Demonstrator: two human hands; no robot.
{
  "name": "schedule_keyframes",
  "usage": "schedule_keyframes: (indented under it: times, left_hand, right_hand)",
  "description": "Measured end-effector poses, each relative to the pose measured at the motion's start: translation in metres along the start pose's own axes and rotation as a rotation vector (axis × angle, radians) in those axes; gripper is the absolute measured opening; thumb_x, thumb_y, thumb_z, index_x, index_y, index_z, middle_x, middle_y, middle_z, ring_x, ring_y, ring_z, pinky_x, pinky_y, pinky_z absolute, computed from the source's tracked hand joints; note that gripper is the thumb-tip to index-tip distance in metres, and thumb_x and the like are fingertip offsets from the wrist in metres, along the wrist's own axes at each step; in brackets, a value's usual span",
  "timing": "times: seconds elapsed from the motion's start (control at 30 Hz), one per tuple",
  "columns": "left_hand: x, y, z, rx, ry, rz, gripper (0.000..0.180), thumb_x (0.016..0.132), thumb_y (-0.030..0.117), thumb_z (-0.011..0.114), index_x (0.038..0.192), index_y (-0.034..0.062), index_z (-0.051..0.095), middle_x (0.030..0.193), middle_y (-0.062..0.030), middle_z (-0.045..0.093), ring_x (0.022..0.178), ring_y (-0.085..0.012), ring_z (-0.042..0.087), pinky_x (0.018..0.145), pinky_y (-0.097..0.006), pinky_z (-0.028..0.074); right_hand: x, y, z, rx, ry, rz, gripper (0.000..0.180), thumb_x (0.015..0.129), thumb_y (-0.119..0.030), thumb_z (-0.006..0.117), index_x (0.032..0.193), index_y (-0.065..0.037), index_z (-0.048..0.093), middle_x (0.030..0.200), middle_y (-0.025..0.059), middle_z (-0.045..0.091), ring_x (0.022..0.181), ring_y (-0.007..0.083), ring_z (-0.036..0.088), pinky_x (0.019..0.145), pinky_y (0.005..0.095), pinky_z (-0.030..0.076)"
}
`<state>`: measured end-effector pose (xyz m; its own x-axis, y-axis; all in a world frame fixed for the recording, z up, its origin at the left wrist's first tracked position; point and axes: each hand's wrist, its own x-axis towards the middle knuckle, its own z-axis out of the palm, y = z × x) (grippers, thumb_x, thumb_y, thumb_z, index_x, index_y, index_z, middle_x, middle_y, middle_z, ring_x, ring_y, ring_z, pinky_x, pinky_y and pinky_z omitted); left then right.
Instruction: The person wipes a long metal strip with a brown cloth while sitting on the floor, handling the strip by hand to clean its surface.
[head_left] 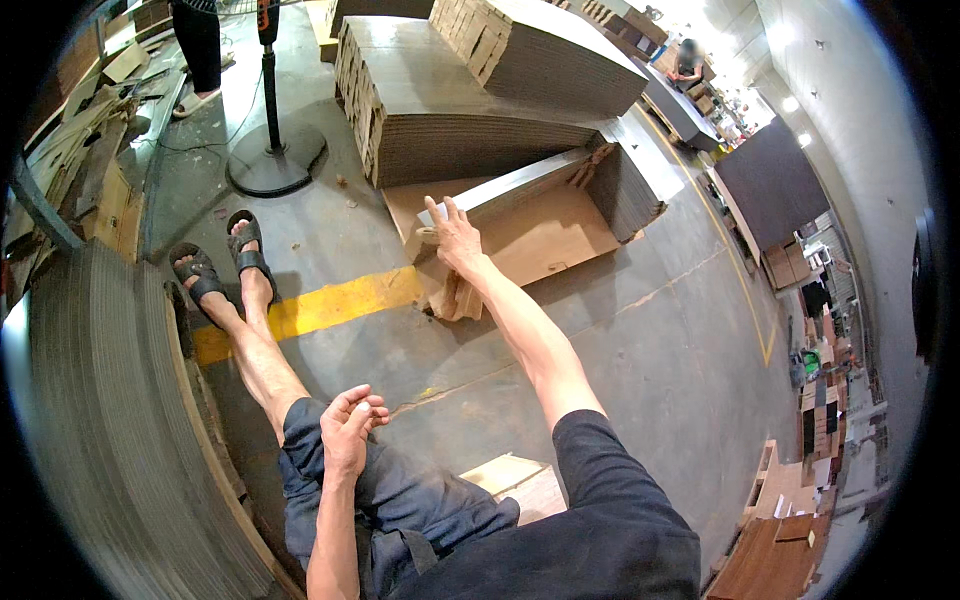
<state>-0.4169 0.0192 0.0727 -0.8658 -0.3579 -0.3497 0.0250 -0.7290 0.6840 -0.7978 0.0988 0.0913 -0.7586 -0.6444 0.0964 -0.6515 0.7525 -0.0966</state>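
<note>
Above your dark blue shorts (400,490), your left hand (347,432) hovers with its fingers loosely curled and nothing visible in them. At your left stands a tall stack of grey-brown corrugated sheets (110,420), limiting elbow room on that side. Farther out, your right hand (457,238) reaches, fingers spread, to the left end of a long, shallow, open brown cardboard box (565,240) on the grey concrete floor (560,350); you can't tell here whether they touch it. The box should be light and fairly stiff, not slippery, though its walls could crease; the crumpled brown flap (458,298) at its left end looks softer, so the folded corners probably give you firmer hold. Left of it lie a painted yellow stripe (345,303) and your black sandals (205,275). Behind, bulky stacked cardboard sheets (480,145) block the far side, with a black round-based stand (275,168) beyond your feet.
</note>
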Motion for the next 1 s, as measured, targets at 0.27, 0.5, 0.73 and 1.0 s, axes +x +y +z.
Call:
schedule_keyframes:
  times: [0.27,0.5,0.73,1.0]
  left_hand:
    - [0.003,0.001,0.004,0.054,0.031,-0.034,0.026,0.095,0.004,0.057,0.12,-0.0039,0.056,0.101,-0.0126,0.065,0.085,-0.0204,0.066,0.075,-0.035,0.055]
    - [0.006,-0.005,0.0,0.062,0.047,-0.018,0.025,0.095,0.004,0.056,0.118,-0.0047,0.056,0.099,-0.0129,0.065,0.084,-0.0211,0.066,0.075,-0.035,0.056]
    - [0.008,-0.013,0.001,0.131,0.015,0.026,0.027,0.094,0.003,0.057,0.119,-0.0045,0.056,0.097,-0.0125,0.066,0.081,-0.0191,0.066,0.071,-0.032,0.057]
    - [0.0,-0.025,0.035,0.444,-0.112,0.224,0.046,0.097,0.033,0.059,0.127,-0.0003,0.058,0.11,-0.0086,0.064,0.103,-0.018,0.06,0.074,-0.032,0.055]
  right_hand:
    - [0.034,0.022,0.024,-0.196,-0.067,-0.086,0.073,0.072,0.003,0.066,0.138,-0.019,0.043,0.132,0.0178,0.045,0.117,0.0382,0.052,0.084,0.0428,0.058]
    - [0.014,0.03,0.004,-0.283,0.018,-0.299,0.048,0.074,-0.004,0.069,0.12,-0.003,0.053,0.119,0.0178,0.055,0.114,0.0347,0.055,0.083,0.0439,0.058]
    - [-0.081,0.014,-0.092,-0.306,0.087,-0.419,0.029,0.079,-0.015,0.066,0.102,0.0,0.055,0.102,0.014,0.057,0.098,0.0295,0.06,0.073,0.039,0.059]
    - [-0.212,-0.067,-0.078,-0.089,0.07,-0.495,0.032,0.076,-0.024,0.066,0.095,-0.002,0.055,0.094,0.0124,0.056,0.092,0.0263,0.058,0.072,0.0393,0.055]
